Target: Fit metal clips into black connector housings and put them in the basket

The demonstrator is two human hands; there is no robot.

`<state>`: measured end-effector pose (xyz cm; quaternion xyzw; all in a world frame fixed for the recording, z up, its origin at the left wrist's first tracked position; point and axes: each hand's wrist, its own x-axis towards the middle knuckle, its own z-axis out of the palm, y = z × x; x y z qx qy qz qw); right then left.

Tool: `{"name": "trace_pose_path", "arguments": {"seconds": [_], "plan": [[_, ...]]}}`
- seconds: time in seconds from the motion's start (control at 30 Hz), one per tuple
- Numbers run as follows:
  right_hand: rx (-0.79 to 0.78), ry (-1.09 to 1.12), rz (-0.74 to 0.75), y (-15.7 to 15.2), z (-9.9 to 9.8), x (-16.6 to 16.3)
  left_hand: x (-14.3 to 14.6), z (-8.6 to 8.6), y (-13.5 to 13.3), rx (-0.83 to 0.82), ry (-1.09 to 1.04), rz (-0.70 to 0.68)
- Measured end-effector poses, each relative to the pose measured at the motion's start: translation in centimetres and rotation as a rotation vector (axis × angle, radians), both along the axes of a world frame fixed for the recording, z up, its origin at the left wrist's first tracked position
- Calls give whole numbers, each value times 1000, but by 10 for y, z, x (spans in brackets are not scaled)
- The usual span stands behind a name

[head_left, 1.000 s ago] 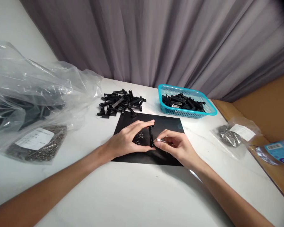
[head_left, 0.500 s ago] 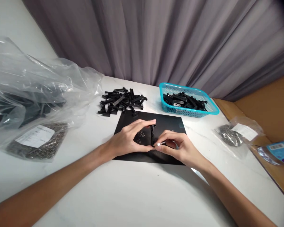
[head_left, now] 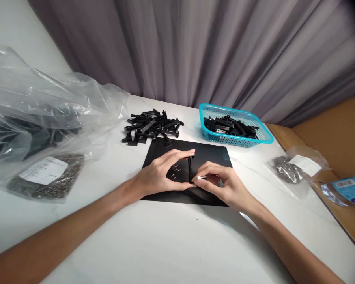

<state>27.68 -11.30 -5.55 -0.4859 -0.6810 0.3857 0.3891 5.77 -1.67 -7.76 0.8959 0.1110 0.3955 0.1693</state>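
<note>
My left hand (head_left: 159, 171) holds a narrow black plastic part (head_left: 191, 169) lengthwise between thumb and fingers, above a black mat (head_left: 207, 152). Closed around a thin rod-like piece with a white end (head_left: 199, 178) is my right hand (head_left: 221, 180). Its fingertips are at the near end of the black part; whether the white-ended piece touches the part I cannot tell. Small shiny metal pieces (head_left: 175, 169) lie on the mat, seen through the gap of my left hand.
Beyond the mat is a pile of black plastic parts (head_left: 149, 125). A blue basket (head_left: 239, 141) holds similar parts. Clear bags of small metal pieces lie left (head_left: 62, 187) and right (head_left: 286, 171). A large plastic bag (head_left: 85, 94) stands far left; a cardboard box (head_left: 331, 130) is at right.
My right hand has turned slightly, and the white-ended piece has shifted a little with it. My left hand and the black part stay almost in place.
</note>
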Motion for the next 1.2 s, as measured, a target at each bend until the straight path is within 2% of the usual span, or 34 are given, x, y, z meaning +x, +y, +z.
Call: {"name": "trace_pose_path", "arguments": {"seconds": [0.17,0.3,0.5,0.83,1.03,1.2], "plan": [[-25,86,-37,-2,0,-2,1,3,-1,-23,-29,15],[39,16,-16,-3,5,-2,2,5,-3,-13,-37,1],[119,23,-105,-4,3,-5,2,5,-2,-3,-43,36],[109,-18,-66,-5,5,-3,2,4,-2,32,-48,9],[124,-73,70,-3,6,4,1,1,-1,-10,-37,-15],[102,-136,114,-1,6,8,1,0,0,15,-33,-55]]}}
